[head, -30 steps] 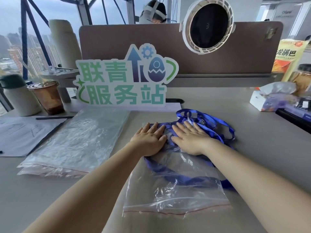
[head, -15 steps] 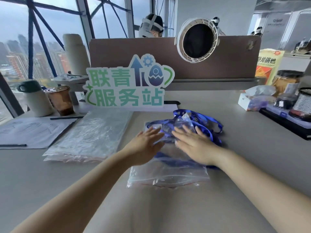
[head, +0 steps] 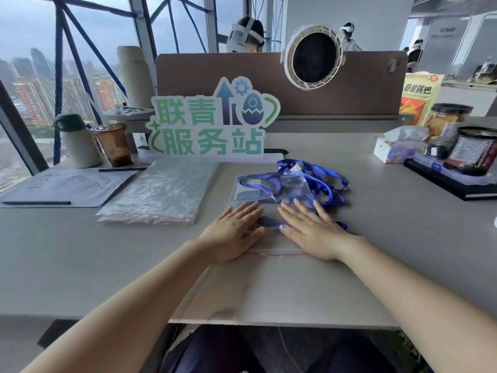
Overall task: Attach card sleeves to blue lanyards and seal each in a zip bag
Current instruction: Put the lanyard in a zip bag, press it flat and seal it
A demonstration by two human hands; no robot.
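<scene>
A clear zip bag (head: 271, 242) lies flat on the grey table, its red zip strip nearest me. Inside it I see blue lanyard ribbon. My left hand (head: 234, 232) presses flat on the bag's left half, fingers straight. My right hand (head: 309, 230) presses flat on its right half. Just beyond my fingertips lies a heap of blue lanyards (head: 320, 181) with clear card sleeves (head: 255, 191) and crumpled clear plastic.
A stack of empty zip bags (head: 161, 195) lies to the left. Behind stand a green sign (head: 212, 122), a cup (head: 114, 144), a flask (head: 75, 141) and papers with pens (head: 61, 185). A tissue box (head: 395, 146) and mesh pen holder (head: 473, 152) sit right.
Both flat hands have slid toward me along the bag, from its far end down to near the zip strip. My head has tilted up and back.
</scene>
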